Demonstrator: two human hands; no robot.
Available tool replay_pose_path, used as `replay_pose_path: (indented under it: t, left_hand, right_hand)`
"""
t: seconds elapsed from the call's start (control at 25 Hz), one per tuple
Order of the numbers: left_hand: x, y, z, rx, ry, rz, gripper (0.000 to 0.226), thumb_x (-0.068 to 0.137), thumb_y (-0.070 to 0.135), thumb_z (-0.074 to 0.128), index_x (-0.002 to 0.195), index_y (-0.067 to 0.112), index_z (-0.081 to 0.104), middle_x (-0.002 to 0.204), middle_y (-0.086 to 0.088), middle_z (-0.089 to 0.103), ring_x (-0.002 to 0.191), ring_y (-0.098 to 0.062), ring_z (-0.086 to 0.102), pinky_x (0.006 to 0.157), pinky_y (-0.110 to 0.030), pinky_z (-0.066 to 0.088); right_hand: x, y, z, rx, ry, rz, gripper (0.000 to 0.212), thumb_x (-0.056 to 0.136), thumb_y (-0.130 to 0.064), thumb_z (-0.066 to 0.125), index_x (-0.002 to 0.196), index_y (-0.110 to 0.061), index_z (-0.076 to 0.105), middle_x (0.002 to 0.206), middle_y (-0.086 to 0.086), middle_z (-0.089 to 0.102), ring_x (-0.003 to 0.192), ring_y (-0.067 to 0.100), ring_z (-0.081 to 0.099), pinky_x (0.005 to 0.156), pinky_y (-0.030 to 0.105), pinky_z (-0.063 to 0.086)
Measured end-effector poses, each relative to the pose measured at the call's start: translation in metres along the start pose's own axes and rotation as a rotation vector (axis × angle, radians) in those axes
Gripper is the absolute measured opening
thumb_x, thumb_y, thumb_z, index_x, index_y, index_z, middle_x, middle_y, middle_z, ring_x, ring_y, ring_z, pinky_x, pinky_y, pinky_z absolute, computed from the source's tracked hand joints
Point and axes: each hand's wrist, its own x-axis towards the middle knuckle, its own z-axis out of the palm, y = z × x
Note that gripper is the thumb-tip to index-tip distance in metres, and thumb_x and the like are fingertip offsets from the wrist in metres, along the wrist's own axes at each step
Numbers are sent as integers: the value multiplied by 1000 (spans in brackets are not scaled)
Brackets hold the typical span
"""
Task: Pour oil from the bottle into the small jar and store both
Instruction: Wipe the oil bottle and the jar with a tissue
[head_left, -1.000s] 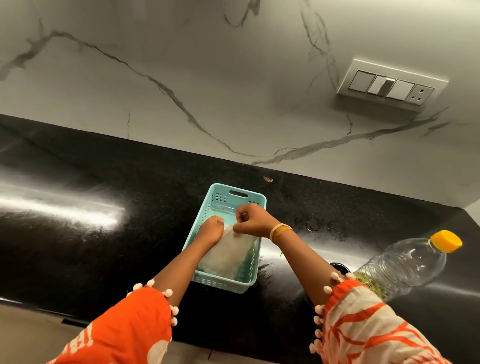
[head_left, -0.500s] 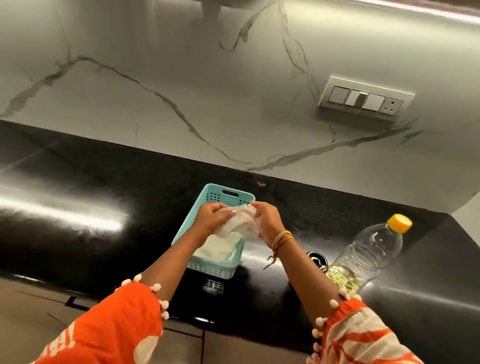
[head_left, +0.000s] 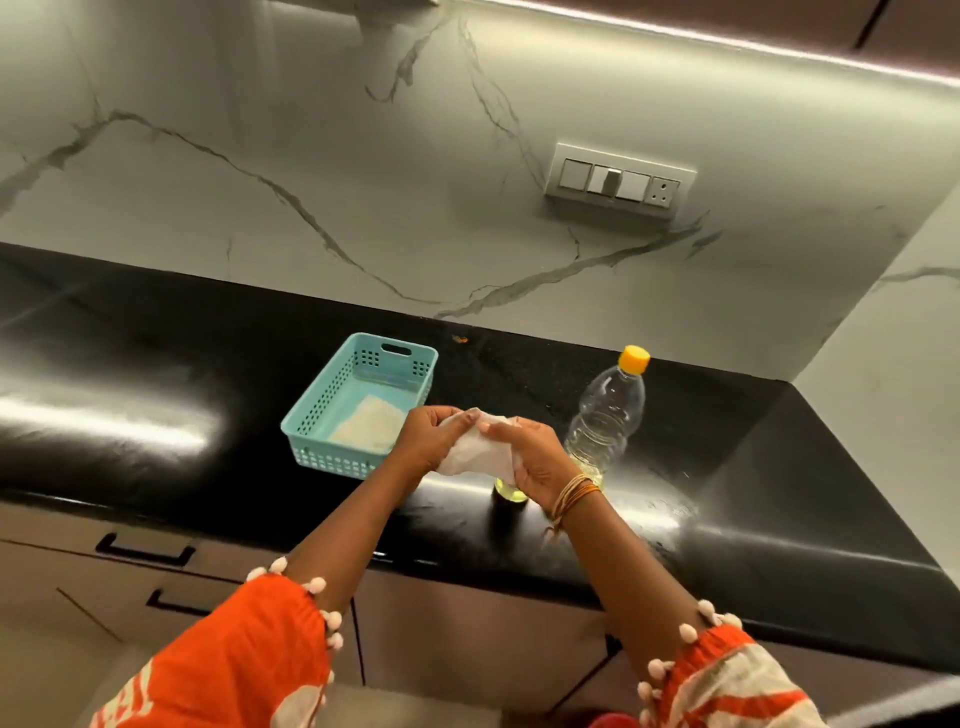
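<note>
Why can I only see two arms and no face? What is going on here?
The camera sits on the person's head and looks down, so you see only their arms. The left hand and right hand both hold a white tissue. On the black counter stand a blue basket with more tissues inside, an oil bottle with a yellow cap, and a small jar of oil, mostly hidden under the right hand.

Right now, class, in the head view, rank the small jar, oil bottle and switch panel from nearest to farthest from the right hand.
1. Small jar: just under the right hand.
2. Oil bottle: standing to its right.
3. Switch panel: up on the back wall.
</note>
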Motion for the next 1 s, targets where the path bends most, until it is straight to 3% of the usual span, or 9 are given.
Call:
replay_pose_path:
  t: [0.12,0.24,0.4,0.52,0.64,0.84,0.92,1.0]
  left_hand:
    - [-25,-4,31,40,-5,17,18,91,22,65,82,7,70,64,-3,59,50,-6,51,47,-20,41]
    - [-40,-3,58,33,-9,-20,15,91,21,66,90,7,70,66,-1,62,49,-7,54,42,-18,43]
    - [-43,8,86,42,-11,4,13,93,19,62,88,11,70,65,-2,64,52,-13,58,42,-19,45]
    - [-31,16,109,83,35,79,11,93,14,60,99,12,69,72,-5,65,63,-19,62,53,-26,50]
    - [-12,22,130,152,52,143,27,89,14,65,116,13,62,81,-5,64,76,-20,62,72,-37,56]
    - [15,27,155,170,-77,203,62,80,22,77,133,19,45,107,1,55,96,-11,56,80,-23,49]
    - [28,24,160,190,-164,182,73,76,23,81,136,21,40,114,4,53,103,-10,54,88,-28,49]
    - [41,16,163,223,-207,156,82,71,26,85,138,23,38,125,0,53,112,-14,52,97,-35,48]
  right_hand:
    - [-28,7,-33,101,64,-14,5,84,1,56,84,-4,58,88,22,58,74,32,58,57,35,49]
    - [-53,10,-65,168,180,-16,9,85,3,49,87,-5,53,87,22,56,69,30,57,46,30,48]
    - [-69,4,-98,156,311,-133,16,88,8,48,91,-6,55,91,17,59,76,27,60,64,39,52]
    - [-73,-9,-120,233,362,-186,21,93,3,46,110,-3,57,100,18,61,86,30,62,72,43,53]
    - [-71,-28,-133,312,518,-214,16,95,-4,46,104,-3,59,94,14,62,80,26,62,61,34,53]
    - [-49,-58,-151,320,872,-340,20,98,-15,42,111,-11,57,107,14,60,92,27,60,68,33,55]
    - [-38,-66,-150,183,869,-471,21,99,-18,41,108,-12,60,107,10,61,96,27,61,66,28,54]
    - [-25,-70,-140,35,773,-562,25,100,-16,42,110,-10,63,104,5,62,97,23,61,71,31,56]
